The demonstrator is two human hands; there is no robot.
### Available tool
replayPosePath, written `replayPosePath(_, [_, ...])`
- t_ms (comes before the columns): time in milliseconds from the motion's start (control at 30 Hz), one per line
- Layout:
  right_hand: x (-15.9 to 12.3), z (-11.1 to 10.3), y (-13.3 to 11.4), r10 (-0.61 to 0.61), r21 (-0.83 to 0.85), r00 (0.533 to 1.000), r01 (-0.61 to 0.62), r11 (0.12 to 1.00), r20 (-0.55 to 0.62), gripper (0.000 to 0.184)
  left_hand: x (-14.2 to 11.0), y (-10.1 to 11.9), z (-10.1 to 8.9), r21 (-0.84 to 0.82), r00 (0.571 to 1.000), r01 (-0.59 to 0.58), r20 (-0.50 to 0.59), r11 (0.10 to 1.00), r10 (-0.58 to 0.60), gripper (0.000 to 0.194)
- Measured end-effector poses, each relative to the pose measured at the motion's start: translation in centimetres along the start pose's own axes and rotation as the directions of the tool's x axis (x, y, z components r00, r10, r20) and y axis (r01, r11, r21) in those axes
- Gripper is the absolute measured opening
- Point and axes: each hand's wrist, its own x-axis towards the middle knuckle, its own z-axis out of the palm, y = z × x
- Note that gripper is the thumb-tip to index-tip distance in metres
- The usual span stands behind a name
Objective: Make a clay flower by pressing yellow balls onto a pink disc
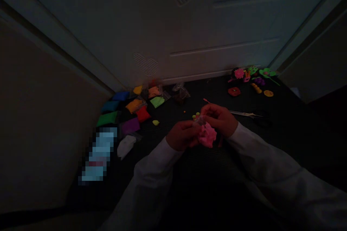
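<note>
My left hand [183, 136] and my right hand [221, 120] meet over the dark table, with fingers closed on a clear plastic bag [200, 120]. A soft lump of pink modelling clay [208, 136] hangs in or just below the bag; in this dim light I cannot tell whether it is fully inside. Just behind my fingers lie small yellow-green pieces [197, 114], partly hidden. Beyond my right hand is a thin pinkish-red tool [206, 100]. Scissors [246, 113] lie to the right of that hand.
Several bags of coloured clay lie at left, among them a green bag [106, 118], a purple bag [130, 125] and a white bag [126, 145]. A pixelated bright screen [101, 155] is nearer. Finished clay shapes, including a pink flower [239, 73], stand back right before a pale door [217, 25].
</note>
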Motion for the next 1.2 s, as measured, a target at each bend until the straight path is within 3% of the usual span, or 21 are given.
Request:
replayPosePath(167, [0.1,-0.2,0.1,-0.012,-0.047,0.999,0.011,0.999,-0.03,0.014,0.2,0.1,-0.1,0.093,1.0,-0.015,0.0,0.996,0.015,0.027])
replayPosePath(367, [-0.1,-0.2,0.4,-0.018,-0.079,1.0,0.017,0.997,-0.012,0.012,0.0,0.1,-0.8,0.163,0.997,0.034,0.069,0.986,-0.046,0.03])
replayPosePath(833, [-0.7,-0.2,0.0,-0.003,-0.107,0.981,0.024,0.994,0.196,0.012,-0.8,-0.6,-0.3,0.07,0.979,0.081,0.18,0.994,-0.093,0.04])
replayPosePath(1200, [-0.6,-0.1,0.4,0.021,-0.078,0.979,-0.005,0.997,0.2,0.013,-0.5,-1.9,-1.7,0.117,0.954,0.032,0.293,0.993,-0.065,0.046])
